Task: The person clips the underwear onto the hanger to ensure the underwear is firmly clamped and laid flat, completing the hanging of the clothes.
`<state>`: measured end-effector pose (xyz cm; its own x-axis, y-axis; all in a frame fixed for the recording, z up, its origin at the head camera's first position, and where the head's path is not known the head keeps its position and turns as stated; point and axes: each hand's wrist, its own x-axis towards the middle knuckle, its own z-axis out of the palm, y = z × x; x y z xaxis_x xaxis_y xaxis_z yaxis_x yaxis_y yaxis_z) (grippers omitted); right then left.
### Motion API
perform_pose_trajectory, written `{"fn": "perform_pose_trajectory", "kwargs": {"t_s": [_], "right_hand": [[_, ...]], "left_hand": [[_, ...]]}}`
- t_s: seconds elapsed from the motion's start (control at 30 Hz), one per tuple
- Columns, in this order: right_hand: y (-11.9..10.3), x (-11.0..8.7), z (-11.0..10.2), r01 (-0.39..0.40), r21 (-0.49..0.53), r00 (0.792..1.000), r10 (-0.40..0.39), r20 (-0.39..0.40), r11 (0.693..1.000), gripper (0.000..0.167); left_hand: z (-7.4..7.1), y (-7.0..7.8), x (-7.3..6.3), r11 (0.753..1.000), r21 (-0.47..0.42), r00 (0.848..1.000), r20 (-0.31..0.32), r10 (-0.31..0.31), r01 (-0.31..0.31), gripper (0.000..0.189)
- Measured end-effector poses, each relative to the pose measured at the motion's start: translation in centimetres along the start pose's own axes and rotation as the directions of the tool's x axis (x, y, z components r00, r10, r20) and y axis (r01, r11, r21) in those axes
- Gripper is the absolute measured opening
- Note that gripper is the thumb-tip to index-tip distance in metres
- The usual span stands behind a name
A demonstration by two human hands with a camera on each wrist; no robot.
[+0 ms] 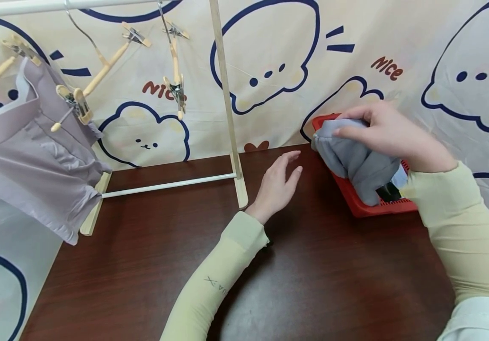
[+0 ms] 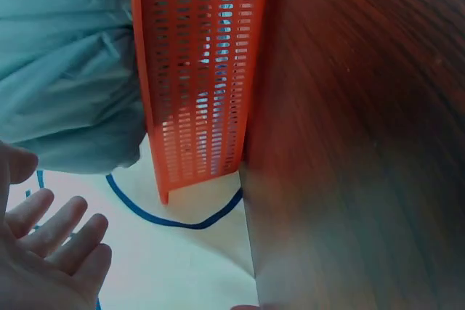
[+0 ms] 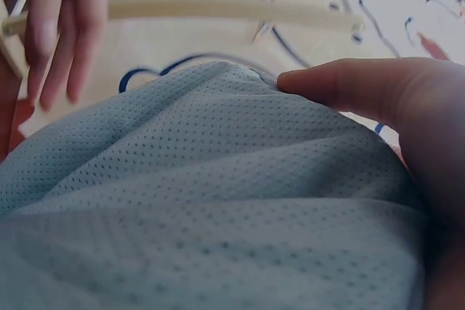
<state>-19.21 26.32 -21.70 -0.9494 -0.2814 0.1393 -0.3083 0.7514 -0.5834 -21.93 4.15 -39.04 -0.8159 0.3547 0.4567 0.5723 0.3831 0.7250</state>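
My right hand (image 1: 386,130) pinches a bunched grey garment (image 1: 351,154) by its upper edge, over a red plastic basket (image 1: 361,208) at the back right of the table. In the right wrist view the cloth (image 3: 218,150) shows small perforations, with the thumb at its top edge. Part of the garment hangs over the basket's near rim. My left hand (image 1: 276,184) is held out to the left of the basket, fingers spread loosely with nothing in them. The left wrist view has that hand (image 2: 54,252) just below the hanging cloth (image 2: 65,70).
At left stands a drying rack with a pale upright (image 1: 225,90) and a white lower bar (image 1: 167,184). Lilac shorts (image 1: 44,147) hang there from a clip hanger. More wooden clip hangers (image 1: 108,66) hang from the top rail. Other dark and light items (image 1: 391,189) lie in the basket.
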Motion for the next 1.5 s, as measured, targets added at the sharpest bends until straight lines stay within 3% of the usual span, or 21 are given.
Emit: {"fn": "perform_pose_trajectory", "kwargs": {"t_s": [0.3,0.5,0.6,0.8,0.97,1.07,1.2,1.4,1.5], "right_hand": [[-2.8,-1.2,1.0,0.092,0.078,0.995,-0.094,0.023,0.993,0.017],[-4.0,-2.0,1.3,0.200,0.068,0.979,-0.202,0.021,0.978,0.012],[-4.4,-2.3,1.5,0.229,0.054,0.973,-0.231,0.016,0.972,0.012],[-4.7,-2.5,1.8,0.244,0.037,0.970,-0.244,-0.004,0.969,0.014],[-4.6,-2.5,2.0,0.236,0.043,0.972,-0.235,-0.012,0.971,0.013],[-4.5,-2.6,2.0,0.210,0.047,0.978,-0.210,-0.012,0.977,0.012],[-4.3,-2.6,2.1,0.165,0.059,0.986,-0.165,-0.009,0.984,0.014],[-3.3,-2.5,2.6,0.134,0.090,0.990,-0.138,0.038,0.987,0.019],[-2.7,-2.5,3.1,0.149,0.091,0.985,-0.155,0.072,0.985,0.020]], "left_hand": [[-0.3,-0.9,-0.3,0.996,-0.009,0.996,-0.007,-0.089,0.089,0.043],[-0.3,-1.3,-0.5,0.987,-0.048,0.988,-0.011,-0.154,0.153,0.055],[-0.4,-1.5,-0.7,0.986,-0.041,0.986,-0.025,-0.162,0.161,0.052],[-1.1,-1.9,-0.7,0.994,-0.034,0.991,-0.073,-0.109,0.106,0.028],[-2.3,-2.2,-0.9,0.984,-0.095,0.979,-0.123,-0.161,0.149,0.018],[-3.3,-2.4,-0.9,0.979,-0.134,0.971,-0.158,-0.177,0.156,0.021],[-5.1,-2.4,-0.8,0.964,-0.220,0.958,-0.208,-0.197,0.151,0.022],[-8.2,-2.1,-0.4,0.901,-0.419,0.924,-0.288,-0.253,0.116,0.012],[-9.5,-1.7,-0.2,0.872,-0.484,0.921,-0.302,-0.246,0.074,0.013]]}}
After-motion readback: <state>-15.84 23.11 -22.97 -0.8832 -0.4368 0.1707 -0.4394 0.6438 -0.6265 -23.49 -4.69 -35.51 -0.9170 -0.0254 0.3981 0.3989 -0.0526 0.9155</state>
